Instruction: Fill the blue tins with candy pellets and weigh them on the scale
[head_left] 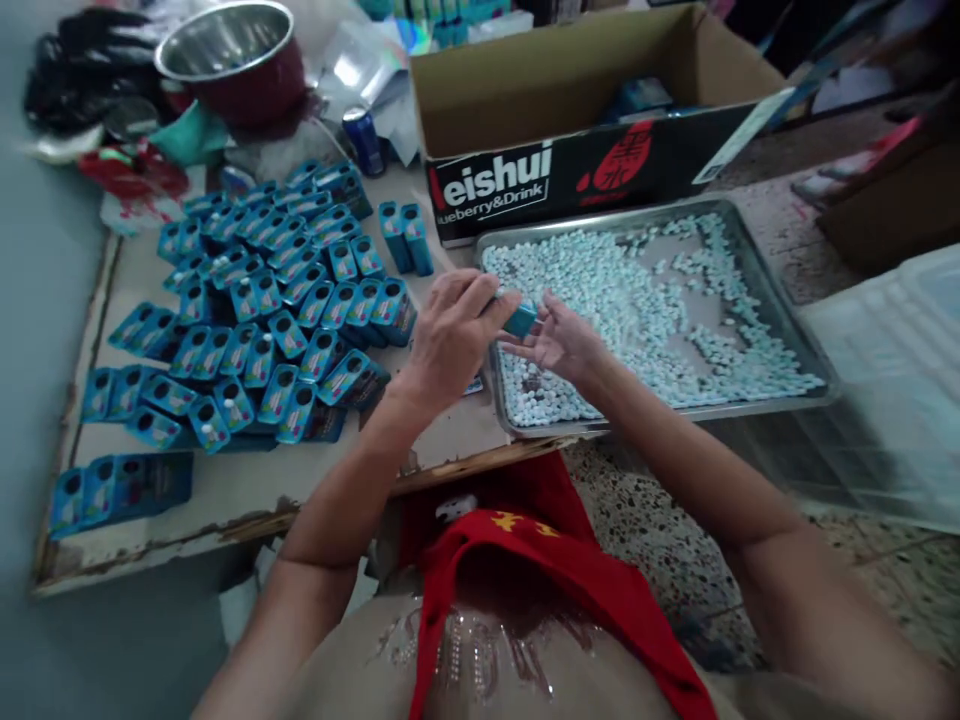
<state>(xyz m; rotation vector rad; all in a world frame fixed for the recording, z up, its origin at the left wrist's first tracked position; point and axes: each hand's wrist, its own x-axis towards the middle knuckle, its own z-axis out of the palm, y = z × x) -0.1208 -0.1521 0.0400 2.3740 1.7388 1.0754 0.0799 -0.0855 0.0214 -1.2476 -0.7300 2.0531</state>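
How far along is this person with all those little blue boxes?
Dozens of blue boxes lie ranked on the board, seemingly done. The left hand holds one blue box by the open right hand. Remaining: a metal tray largely covered in pale tablets.

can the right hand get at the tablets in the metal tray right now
Probably yes: the right hand is open over the metal tray, the tablets lie uncovered below it, and the small blue box sits in the left hand.
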